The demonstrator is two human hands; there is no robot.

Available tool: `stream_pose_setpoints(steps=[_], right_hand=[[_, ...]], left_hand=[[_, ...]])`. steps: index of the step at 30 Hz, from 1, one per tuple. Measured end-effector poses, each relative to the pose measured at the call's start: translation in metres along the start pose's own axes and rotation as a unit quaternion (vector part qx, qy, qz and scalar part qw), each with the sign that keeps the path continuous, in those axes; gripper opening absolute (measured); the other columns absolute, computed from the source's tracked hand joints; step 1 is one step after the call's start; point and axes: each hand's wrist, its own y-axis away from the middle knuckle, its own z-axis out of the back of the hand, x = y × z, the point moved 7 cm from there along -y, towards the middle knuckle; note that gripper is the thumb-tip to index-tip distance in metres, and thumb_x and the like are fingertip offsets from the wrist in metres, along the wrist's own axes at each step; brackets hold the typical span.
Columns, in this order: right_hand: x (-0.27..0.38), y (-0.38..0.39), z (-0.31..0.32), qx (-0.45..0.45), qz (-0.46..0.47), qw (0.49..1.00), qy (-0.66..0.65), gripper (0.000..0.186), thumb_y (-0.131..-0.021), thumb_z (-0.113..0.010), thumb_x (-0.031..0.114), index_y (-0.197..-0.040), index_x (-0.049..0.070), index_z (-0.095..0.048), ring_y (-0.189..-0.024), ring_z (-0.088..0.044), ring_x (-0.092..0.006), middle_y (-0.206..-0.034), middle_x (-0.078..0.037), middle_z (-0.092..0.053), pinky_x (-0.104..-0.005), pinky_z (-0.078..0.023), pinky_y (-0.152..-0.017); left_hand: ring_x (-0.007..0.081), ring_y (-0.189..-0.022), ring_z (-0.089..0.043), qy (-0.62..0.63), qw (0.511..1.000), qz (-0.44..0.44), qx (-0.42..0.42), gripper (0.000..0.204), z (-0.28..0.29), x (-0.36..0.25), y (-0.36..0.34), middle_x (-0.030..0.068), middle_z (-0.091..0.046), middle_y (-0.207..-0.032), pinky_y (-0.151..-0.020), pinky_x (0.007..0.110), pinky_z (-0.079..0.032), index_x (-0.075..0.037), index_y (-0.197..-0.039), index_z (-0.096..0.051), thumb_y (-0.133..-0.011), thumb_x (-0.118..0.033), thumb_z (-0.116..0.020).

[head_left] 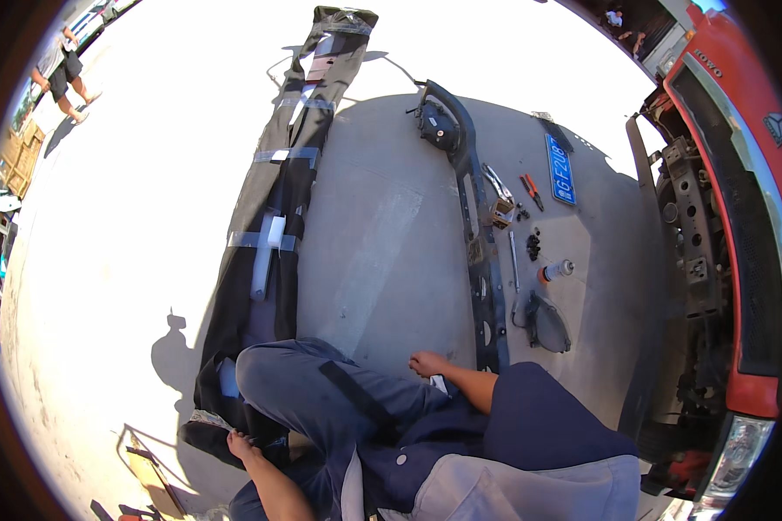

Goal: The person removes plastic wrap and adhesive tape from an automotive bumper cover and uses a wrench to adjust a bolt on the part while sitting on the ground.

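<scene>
A long package in black wrapping (256,195), bound with bands of clear tape, lies on the ground to my left and reaches far ahead. At its near end, my left hand (241,445) has its fingers closed on the edge of the wrapping, beside a strip of clear tape (208,419). Torn openings along the package show pale parts inside. My right hand (427,363) is held over my bent leg with its fingers curled; what they hold, if anything, is hidden. Something white (440,383) shows just below that wrist.
On the right lies a long black bumper beam (473,208) with a round lamp (437,126). Beyond it are orange-handled pliers (532,192), a ratchet wrench (513,260), a small box (501,214), and a blue number plate (560,169). A red truck (756,260) stands at far right.
</scene>
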Motion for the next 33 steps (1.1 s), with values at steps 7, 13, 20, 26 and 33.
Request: stream_pose_setpoints(steps=[7, 13, 20, 26, 33], right_hand=[[0.349, -0.022, 0.094, -0.075, 0.274, 0.935, -0.213, 0.025, -0.1, -0.05, 0.022, -0.096, 0.0, -0.061, -0.066, -0.062, -0.0173, -0.074, -0.008, -0.063, -0.0326, -0.05, -0.065], [0.58, 0.062, 0.036, 0.079, 0.542, 0.82, -0.165, 0.012, -0.098, -0.059, 0.009, -0.102, -0.001, -0.063, -0.07, -0.053, -0.0083, -0.078, -0.004, -0.058, -0.0241, -0.045, -0.065], [0.567, 0.033, -0.09, 0.183, 0.478, 0.805, 0.301, 0.025, -0.093, -0.064, 0.021, -0.112, 0.004, -0.061, -0.081, -0.063, -0.023, -0.088, -0.013, -0.066, -0.0334, -0.05, -0.076], [0.556, 0.05, -0.083, 0.242, 0.449, 0.818, 0.265, 0.024, -0.098, -0.058, 0.014, -0.119, 0.003, -0.059, -0.079, -0.056, -0.0114, -0.087, -0.005, -0.059, -0.0264, -0.048, -0.076], [0.553, 0.038, -0.096, 0.232, 0.405, 0.835, 0.292, 0.027, -0.099, -0.058, 0.017, -0.122, 0.003, -0.058, -0.08, -0.057, -0.0113, -0.093, -0.005, -0.061, -0.0262, -0.049, -0.077]], left_hand=[[0.0113, -0.048, -0.045, 0.046, 0.997, 0.049, -0.044, 0.017, 0.012, 0.015, -0.024, 0.0002, -0.052, -0.067, -0.042, 0.027, -0.035, -0.005, -0.097, -0.061, -0.099, -0.017, -0.049], [0.033, -0.107, -0.065, -0.489, 0.842, -0.226, 0.003, 0.044, -0.027, -0.173, 0.062, 0.0149, -0.068, -0.118, -0.092, 0.041, -0.05, -0.012, -0.123, -0.065, -0.09, -0.041, -0.06], [0.0128, -0.09, -0.064, -0.126, 0.894, -0.41, -0.131, 0.029, 0.227, -0.276, 0.172, 0.0054, -0.068, -0.095, -0.082, 0.028, -0.05, -0.002, -0.121, -0.061, -0.102, -0.022, -0.055], [0.0197, -0.085, -0.069, -0.207, 0.954, -0.011, -0.217, 0.03, 0.33, 0.011, 0.189, 0.0115, -0.071, -0.102, -0.078, 0.035, -0.053, -0.003, -0.116, -0.064, -0.096, -0.025, -0.059], [0.0215, -0.08, -0.069, -0.215, 0.947, 0.225, -0.08, 0.036, 0.296, 0.26, 0.247, 0.0141, -0.072, -0.1, -0.077, 0.037, -0.054, -0.002, -0.115, -0.065, -0.092, -0.029, -0.062]])
